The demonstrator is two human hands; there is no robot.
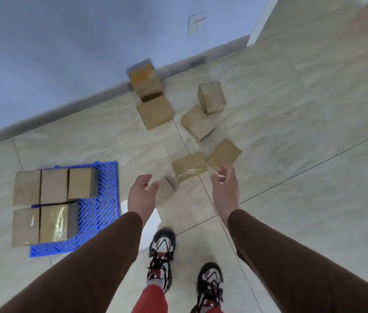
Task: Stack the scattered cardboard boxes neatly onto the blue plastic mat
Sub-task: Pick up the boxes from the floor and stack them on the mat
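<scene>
A: Light was even, cool and fairly bright; only faint, soft shadows lay under the boxes on the floor [291, 109].

B: Glare?

A: A white patch on the tile between the forearms, and sheen on the taped box [53, 222] on the blue mat [108, 199].

B: Sharpness?

A: Motion blur softened the far boxes and shoes [161, 256]; wide-angle bending curved the skirting [65, 109].

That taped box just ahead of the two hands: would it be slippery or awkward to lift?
The taped box probably stays stiff: its edges look square and undented. The glossy tape across its near face may be a bit slick, so a grip on the bare cardboard sides seems safer. It lies flat on the floor tiles, so it should slide rather than roll or tip if pushed.
</scene>
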